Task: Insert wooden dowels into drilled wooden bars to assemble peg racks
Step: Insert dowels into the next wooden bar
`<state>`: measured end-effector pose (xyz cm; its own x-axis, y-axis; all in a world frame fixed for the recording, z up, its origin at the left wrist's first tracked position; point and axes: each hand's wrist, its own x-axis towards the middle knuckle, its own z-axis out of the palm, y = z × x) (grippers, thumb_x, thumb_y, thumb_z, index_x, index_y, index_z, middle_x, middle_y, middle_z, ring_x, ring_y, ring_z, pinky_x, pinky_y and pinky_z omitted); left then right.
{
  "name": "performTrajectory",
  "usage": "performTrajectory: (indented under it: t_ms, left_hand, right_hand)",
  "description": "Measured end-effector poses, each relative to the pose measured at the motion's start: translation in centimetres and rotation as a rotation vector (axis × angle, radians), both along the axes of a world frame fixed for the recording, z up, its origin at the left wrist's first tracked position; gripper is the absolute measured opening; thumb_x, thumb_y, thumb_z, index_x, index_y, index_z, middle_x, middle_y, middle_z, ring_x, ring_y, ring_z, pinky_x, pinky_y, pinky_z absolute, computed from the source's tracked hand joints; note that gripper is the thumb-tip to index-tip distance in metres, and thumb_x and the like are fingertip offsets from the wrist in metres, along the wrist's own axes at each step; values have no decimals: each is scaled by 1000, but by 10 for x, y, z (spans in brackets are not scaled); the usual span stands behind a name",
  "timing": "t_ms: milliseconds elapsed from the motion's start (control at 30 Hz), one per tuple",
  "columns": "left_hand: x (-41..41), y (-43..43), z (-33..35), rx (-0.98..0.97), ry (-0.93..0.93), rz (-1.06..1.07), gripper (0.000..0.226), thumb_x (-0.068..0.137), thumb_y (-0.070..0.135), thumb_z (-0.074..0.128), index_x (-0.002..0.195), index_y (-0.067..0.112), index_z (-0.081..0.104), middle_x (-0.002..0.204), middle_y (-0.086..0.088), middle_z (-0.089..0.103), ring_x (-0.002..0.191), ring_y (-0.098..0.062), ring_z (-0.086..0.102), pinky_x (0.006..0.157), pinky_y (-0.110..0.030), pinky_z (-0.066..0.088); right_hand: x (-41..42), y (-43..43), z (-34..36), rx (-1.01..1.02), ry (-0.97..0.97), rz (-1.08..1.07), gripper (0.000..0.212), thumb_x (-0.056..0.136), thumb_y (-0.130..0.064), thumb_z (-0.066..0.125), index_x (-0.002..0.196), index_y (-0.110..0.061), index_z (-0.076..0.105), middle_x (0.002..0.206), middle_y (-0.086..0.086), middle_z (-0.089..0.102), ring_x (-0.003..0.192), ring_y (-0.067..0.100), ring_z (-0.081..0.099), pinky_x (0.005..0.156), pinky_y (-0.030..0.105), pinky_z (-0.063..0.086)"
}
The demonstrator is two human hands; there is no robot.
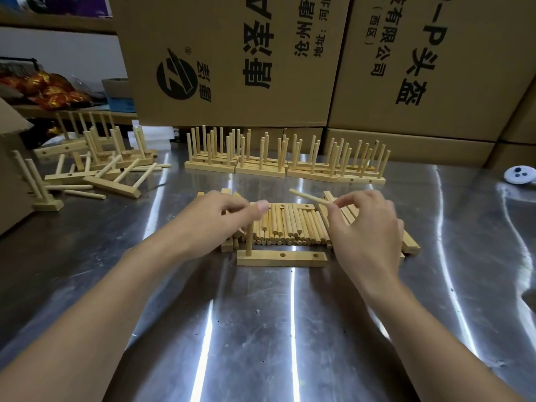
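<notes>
Holding dowels at a drilled bar [281, 258].
Pinches the upright dowel [249, 242] in the bar's nine-o'clock hole with left hand [220, 219]; nips a loose dowel [307, 196] in right hand [368, 227] fingertips, one o'clock above the dowel pile [290, 227]; finished racks [287, 163] at twelve.

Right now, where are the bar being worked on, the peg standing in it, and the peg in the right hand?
bar [298, 255]: head view, top face between the empty holes
standing peg [249, 240]: head view, lower shaft
held peg [307, 196]: head view, bare shaft left of the fingers
</notes>
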<state>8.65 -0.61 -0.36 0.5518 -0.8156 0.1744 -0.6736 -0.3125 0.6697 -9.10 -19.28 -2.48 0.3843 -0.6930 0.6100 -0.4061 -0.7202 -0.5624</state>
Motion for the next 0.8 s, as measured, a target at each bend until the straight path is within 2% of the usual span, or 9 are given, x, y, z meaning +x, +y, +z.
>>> performTrajectory:
  t_ms: [100,233,300,433,567,667,733,800]
  left_hand:
    - [-5,-3,2,-232,92,77,39,96,70,58,102,37,79,97,14,76,86,1,70,82,-35,52]
    - [-9,-4,7,-403,247,58,30,96,53,67,120,36,74,102,15,80,91,7,69,79,-26,44]
    - [-9,-4,8,-443,300,37,30,94,42,76,123,35,74,104,12,81,101,3,72,81,-25,45]
    - [-10,-5,7,-545,333,-8,24,92,21,82,115,25,81,105,3,82,105,-12,76,88,-22,59]
    - [-12,-5,8,-579,355,-26,19,92,20,81,111,22,82,103,3,82,100,-8,76,78,-11,54]
    - [-13,-5,9,-584,329,-21,17,93,22,80,110,22,82,100,4,82,94,-3,75,72,-8,51]
    - [-12,-4,10,-577,320,-37,16,93,23,80,108,22,83,100,3,82,96,-7,76,78,-12,55]
    - [-12,-4,10,-539,311,-73,15,91,24,82,106,23,84,100,2,82,98,-12,76,87,-19,58]
  right_hand:
    - [-1,-1,4,280,-217,276,7,100,-35,70,95,-33,74,101,-18,67,103,6,59,91,34,45]
    - [-1,4,6,412,-312,465,8,100,-36,73,94,-32,78,100,-19,70,90,1,63,77,23,46]
    - [-1,6,7,423,-306,517,7,99,-35,74,95,-32,78,100,-18,71,82,0,61,73,21,47]
    - [-1,10,10,400,-295,537,4,99,-31,75,96,-32,79,104,-13,73,95,6,66,92,42,54]
    - [-3,12,10,385,-282,531,3,98,-30,76,97,-32,79,104,-9,73,95,10,66,92,47,55]
    - [-4,10,11,389,-303,531,3,98,-29,76,99,-30,79,101,-7,74,98,14,68,85,40,58]
    - [-4,10,13,473,-376,576,5,97,-27,77,101,-28,80,98,-8,76,96,10,71,81,28,56]
    - [-3,11,15,676,-490,654,14,94,-31,78,106,-26,80,97,-10,77,94,7,72,77,24,54]
